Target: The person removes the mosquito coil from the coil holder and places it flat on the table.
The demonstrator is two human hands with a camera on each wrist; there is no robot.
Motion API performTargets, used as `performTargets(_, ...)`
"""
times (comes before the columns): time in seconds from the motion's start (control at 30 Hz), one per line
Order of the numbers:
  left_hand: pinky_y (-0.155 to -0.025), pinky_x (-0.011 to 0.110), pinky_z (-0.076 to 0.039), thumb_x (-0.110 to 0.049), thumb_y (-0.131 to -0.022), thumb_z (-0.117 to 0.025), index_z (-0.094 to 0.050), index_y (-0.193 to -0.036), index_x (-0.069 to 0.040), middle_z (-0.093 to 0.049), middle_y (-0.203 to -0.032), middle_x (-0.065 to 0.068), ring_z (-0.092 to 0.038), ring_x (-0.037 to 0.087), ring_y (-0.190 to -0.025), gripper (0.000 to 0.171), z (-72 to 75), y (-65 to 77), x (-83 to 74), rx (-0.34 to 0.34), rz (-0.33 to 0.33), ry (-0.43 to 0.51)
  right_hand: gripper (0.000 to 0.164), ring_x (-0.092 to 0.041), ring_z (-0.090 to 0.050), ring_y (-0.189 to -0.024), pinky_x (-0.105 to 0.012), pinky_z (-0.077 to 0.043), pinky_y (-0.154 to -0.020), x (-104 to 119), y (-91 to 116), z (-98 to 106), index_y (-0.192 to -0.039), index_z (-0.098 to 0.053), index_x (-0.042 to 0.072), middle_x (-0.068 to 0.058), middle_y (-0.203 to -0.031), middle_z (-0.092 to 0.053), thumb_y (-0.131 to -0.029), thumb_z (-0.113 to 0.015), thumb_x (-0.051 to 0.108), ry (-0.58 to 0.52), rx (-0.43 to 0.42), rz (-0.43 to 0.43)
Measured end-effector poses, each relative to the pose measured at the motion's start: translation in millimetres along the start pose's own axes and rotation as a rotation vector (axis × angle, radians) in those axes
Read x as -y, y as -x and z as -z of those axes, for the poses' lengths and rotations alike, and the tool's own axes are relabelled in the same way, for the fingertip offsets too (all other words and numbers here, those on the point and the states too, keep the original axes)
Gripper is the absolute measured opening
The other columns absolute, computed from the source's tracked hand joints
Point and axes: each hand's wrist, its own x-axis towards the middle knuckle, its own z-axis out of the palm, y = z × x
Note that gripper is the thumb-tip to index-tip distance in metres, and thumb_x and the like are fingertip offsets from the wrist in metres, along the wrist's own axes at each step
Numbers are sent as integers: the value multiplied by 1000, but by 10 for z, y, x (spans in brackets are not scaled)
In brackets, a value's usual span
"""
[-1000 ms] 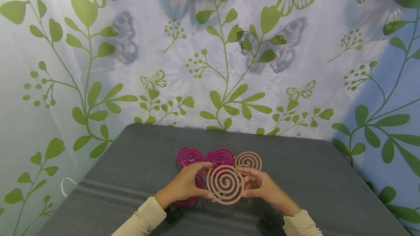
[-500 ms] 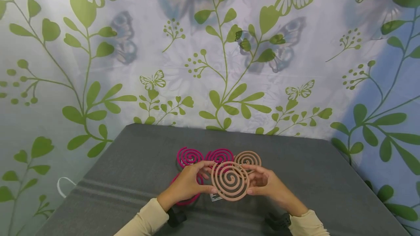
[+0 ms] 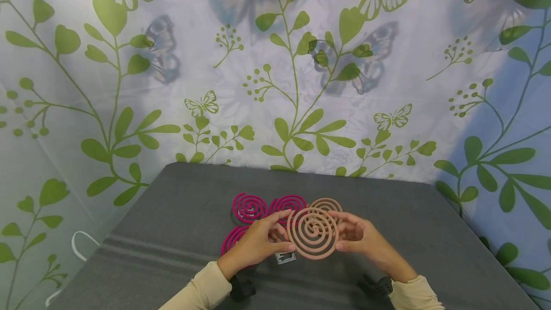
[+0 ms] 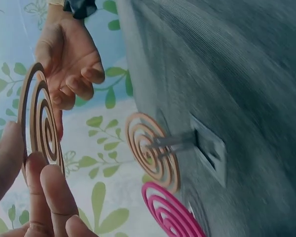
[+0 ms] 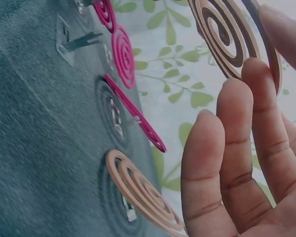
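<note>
A tan mosquito coil [image 3: 313, 227] is held up between both hands above the grey table. My left hand [image 3: 258, 240] pinches its left edge, with the thumb on one face and fingertips on the other in the left wrist view. At the opposite edge, my right hand [image 3: 372, 243] grips it between thumb and fingers. Below the left fingers, a small metal coil stand [image 3: 286, 258] sits on the cloth, its prong upright in the left wrist view. Another tan coil [image 4: 153, 153] rests raised on a stand behind, partly covered by the held one in the head view.
Two pink coils [image 3: 249, 207] stand in the back row left of the rear tan coil. A third pink coil [image 3: 232, 239] is partly hidden behind the left forearm. Grey cloth covers the table [image 3: 396, 224], and a leaf-patterned curtain [image 3: 258, 123] hangs behind it.
Both hands have moved right and slightly up in the head view, carrying the tan coil. It overlaps the rear tan coil more now, and the small metal stand has come into view.
</note>
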Motion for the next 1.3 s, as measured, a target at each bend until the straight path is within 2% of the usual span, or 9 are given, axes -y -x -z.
performTargets(0.1,-78,24,-57,-10,-95,-86,-43,-164,-1,-73,-97,0,-70,8,-80,82,-36,-30,-32,-1,4,33,60,-20,-75,-105,-38,-63,-90,34,16,42,-158,-55,14,-5,-116,-77,-102,-67,-6,-8,6,0)
performTargets(0.3,-67,23,-53,-9,-92,-89,-40,-166,-1,-73,-94,0,-66,9,-73,89,-119,-105,-88,-13,4,70,62,-19,-75,-106,-38,-62,-93,94,49,133,-161,-51,15,-4,-116,-77,-104,-63,-7,8,15,8)
performTargets(0.57,-68,24,-55,-12,-89,-92,-42,-165,-3,-72,-94,-1,-66,7,-74,91,-250,-224,-116,-58,18,58,66,-16,-74,-102,-40,-62,-92,172,96,270,-162,-49,24,-2,-111,-77,-105,-60,-8,23,34,-10)
performTargets(0.8,-70,24,-56,-9,-86,-94,-41,-165,-3,-71,-94,-1,-65,8,-74,96,-379,-336,-130,-88,33,91,71,-16,-74,-99,-37,-62,-87,222,141,389,-163,-47,26,-2,-111,-77,-104,-61,-10,-7,66,24)
performTargets(1.0,-62,24,-54,-10,-87,-93,-40,-167,-7,-74,-97,5,-66,8,-72,96,-499,-430,-146,-107,53,131,74,-16,-75,-99,-37,-62,-86,217,182,479,-163,-48,31,1,-110,-76,-103,-60,-12,12,38,17)
performTargets(1.1,-65,24,-55,-8,-88,-92,-40,-167,-9,-74,-99,7,-66,8,-73,95,-550,-473,-137,-108,46,158,75,-16,-75,-101,-37,-63,-88,214,206,528,-165,-45,28,0,-113,-76,-103,-59,-13,14,39,26)
performTargets(1.3,-74,24,-57,-6,-90,-90,-39,-168,-14,-74,-100,0,-67,7,-76,94,-640,-572,-106,-106,48,194,75,-17,-75,-103,-39,-63,-91,211,244,625,-167,-43,25,0,-113,-76,-104,-58,-14,34,25,22)
